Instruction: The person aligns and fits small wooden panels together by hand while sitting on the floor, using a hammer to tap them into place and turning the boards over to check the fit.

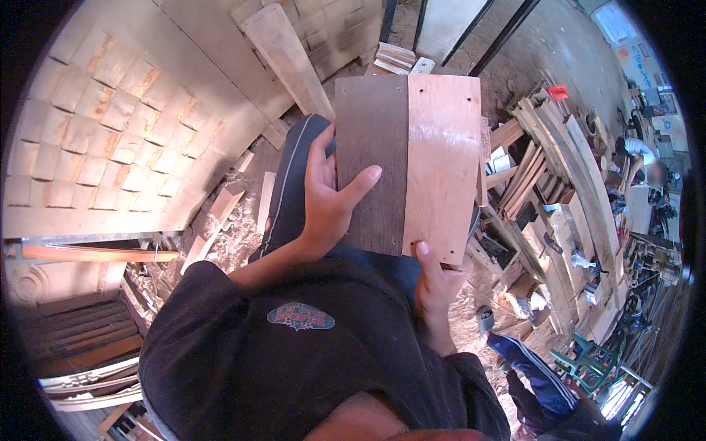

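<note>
In front of my chest and over my lap is a wooden panel (443, 162) made of a dark brown board and a pale, shiny board side by side. Small holes or fasteners show near its corners. My left hand (328, 192) grips the panel's left edge, its thumb lying on the dark board and its fingers going round behind. At the near edge my right hand (439, 283) holds the panel, with the thumb tip on top close to the seam and the other fingers mostly hidden underneath.
A large wall panel with wooden tiles (110, 125) leans at left, near a plank (283, 59). Timber (577, 169) and scraps lie piled at right. A green plastic chair (588, 364) and a person in blue striped trousers (533, 371) are at lower right; another person (641, 153) is farther off.
</note>
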Demonstrator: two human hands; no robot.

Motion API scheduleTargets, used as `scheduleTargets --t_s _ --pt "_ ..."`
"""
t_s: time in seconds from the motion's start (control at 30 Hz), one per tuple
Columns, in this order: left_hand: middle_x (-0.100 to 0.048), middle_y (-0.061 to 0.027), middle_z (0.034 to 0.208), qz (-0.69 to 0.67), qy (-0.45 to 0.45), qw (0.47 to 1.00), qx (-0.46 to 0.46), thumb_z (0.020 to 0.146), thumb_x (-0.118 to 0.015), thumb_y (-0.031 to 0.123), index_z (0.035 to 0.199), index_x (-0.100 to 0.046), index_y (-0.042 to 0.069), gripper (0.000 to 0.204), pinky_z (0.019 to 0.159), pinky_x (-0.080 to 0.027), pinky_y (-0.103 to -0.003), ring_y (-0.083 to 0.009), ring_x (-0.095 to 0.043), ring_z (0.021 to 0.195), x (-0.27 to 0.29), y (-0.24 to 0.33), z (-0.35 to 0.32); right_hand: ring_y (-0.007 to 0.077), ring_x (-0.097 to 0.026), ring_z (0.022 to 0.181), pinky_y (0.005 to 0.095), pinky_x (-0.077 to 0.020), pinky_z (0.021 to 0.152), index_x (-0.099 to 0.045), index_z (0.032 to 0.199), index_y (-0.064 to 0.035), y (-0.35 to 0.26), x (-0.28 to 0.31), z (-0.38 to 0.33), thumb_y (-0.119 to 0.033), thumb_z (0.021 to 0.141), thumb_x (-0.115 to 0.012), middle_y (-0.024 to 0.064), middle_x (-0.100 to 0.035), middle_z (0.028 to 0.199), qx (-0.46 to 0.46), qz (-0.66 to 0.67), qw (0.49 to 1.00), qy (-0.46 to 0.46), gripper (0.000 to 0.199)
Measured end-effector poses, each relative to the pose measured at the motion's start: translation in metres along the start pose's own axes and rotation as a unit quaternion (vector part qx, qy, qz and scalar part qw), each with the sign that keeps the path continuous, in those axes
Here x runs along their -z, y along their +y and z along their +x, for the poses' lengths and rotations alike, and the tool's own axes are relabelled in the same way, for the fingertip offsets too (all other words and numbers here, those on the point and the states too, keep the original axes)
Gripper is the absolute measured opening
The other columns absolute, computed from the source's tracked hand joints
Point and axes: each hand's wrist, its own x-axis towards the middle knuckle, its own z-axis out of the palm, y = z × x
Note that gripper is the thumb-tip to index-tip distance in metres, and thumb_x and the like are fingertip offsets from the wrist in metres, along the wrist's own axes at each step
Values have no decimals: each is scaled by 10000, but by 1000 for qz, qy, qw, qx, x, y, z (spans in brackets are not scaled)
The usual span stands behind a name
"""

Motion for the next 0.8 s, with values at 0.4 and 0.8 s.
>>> scheduleTargets --t_s 0.4,0.8 --pt "-382 -173 1427 92 -48 990 -97 782 -825 347 1485 -151 2 1032 1110 -325 -413 -272 -386 1345 14 -44 16 178 -686 822 283 -526 748 -709 916 52 -2 4 5 -52 809 -760 121 -729 903 6 -128 990 -58 158" --pt "-391 -131 1459 31 -181 983 26 855 -682 553 1484 -227 -12 961 1126 -311 -400 -250 -380 1359 50 -110 22 284 -633 678 352 -475 663 -694 887 27 8 -3 16 -48 758 -784 147 -683 794 207 -286 929 -109 175"
